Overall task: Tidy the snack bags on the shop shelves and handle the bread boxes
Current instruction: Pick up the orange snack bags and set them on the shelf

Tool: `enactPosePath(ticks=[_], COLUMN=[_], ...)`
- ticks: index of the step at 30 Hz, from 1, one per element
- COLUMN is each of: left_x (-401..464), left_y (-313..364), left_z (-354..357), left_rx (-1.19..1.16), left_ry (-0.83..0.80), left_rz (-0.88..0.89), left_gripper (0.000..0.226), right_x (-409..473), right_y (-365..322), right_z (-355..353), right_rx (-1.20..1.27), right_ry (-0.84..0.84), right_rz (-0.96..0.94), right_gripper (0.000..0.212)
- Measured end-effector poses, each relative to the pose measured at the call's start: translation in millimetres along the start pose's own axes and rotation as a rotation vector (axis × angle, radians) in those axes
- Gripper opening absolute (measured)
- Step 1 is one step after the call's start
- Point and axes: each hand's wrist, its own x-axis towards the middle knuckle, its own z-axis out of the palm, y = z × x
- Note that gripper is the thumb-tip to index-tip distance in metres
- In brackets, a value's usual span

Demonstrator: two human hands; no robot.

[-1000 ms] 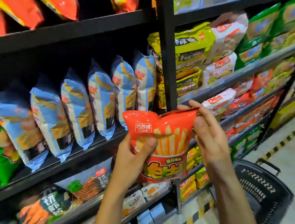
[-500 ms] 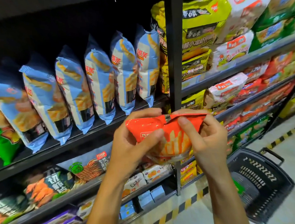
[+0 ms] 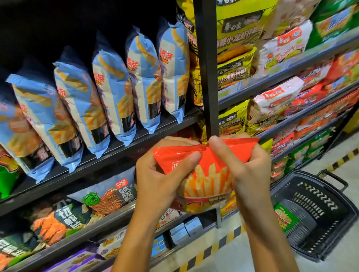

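Observation:
An orange-red snack bag (image 3: 207, 175) printed with fries is held in front of the shelves, its top seam pinched together. My left hand (image 3: 159, 175) grips its left side, thumb pressed on the front. My right hand (image 3: 245, 166) holds the right top corner, thumb on the seam at the middle. Behind it, a row of several blue snack bags (image 3: 115, 93) stands upright on a black shelf (image 3: 105, 153). Small blue boxes (image 3: 186, 228) sit on a low shelf beneath my hands.
A black upright post (image 3: 207, 62) divides the shelving. Yellow, white and red bags (image 3: 275, 98) fill the right shelves. A black shopping basket (image 3: 313, 212) with a green packet (image 3: 286, 217) inside stands on the floor at the right, beside a yellow-black floor stripe (image 3: 200, 256).
The view has tilted down and moved closer. The orange bag has dropped lower against the shelves, and my two hands have drawn together, folding its top seam.

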Motion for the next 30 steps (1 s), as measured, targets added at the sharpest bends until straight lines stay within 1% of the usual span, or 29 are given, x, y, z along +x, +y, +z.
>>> enactPosePath(ticks=[3,7,9,11,13,17,19,21,22,25,28,30], left_x=[-3,-6,-8,-9,-10,-11,-11,-11,-10,-11,-13,-14], left_y=[-2,-5,-3,-1,0,-4,-8,-10,-11,-10,-9,-8], left_z=[1,-3,-6,-8,-8,-8,-10,-12,-13,-15,-17,-17], left_rx=[-0.033,-0.076,-0.159,-0.169,-0.098,-0.028,-0.057,-0.091,-0.099,-0.107,-0.082,-0.115], left_ry=[0.038,0.055,0.04,0.005,0.002,0.106,0.169,0.213,0.217,0.131,0.022,0.032], left_rz=[-0.044,-0.089,-0.139,-0.165,-0.152,-0.068,-0.066,-0.09,-0.102,-0.145,-0.144,-0.178], left_gripper=[0.014,0.008,0.017,0.019,0.016,0.013,0.011,0.009,0.009,0.011,0.016,0.02], right_x=[-4,-6,-7,-7,-6,-8,-8,-6,-5,-6,-6,-7], right_y=[4,6,6,7,9,12,11,10,10,12,16,16], right_z=[7,13,14,13,11,9,9,8,7,3,-1,-2], right_rx=[0.078,0.138,0.138,0.139,0.138,0.124,0.121,0.155,0.169,0.162,0.163,0.159], right_ry=[0.065,0.068,0.072,0.071,0.072,0.038,-0.004,-0.017,-0.012,0.041,0.111,0.11], right_rz=[0.156,0.248,0.271,0.285,0.287,0.286,0.286,0.265,0.246,0.203,0.206,0.184], right_gripper=[0.045,0.04,0.039,0.037,0.037,0.044,0.051,0.065,0.066,0.045,0.042,0.041])
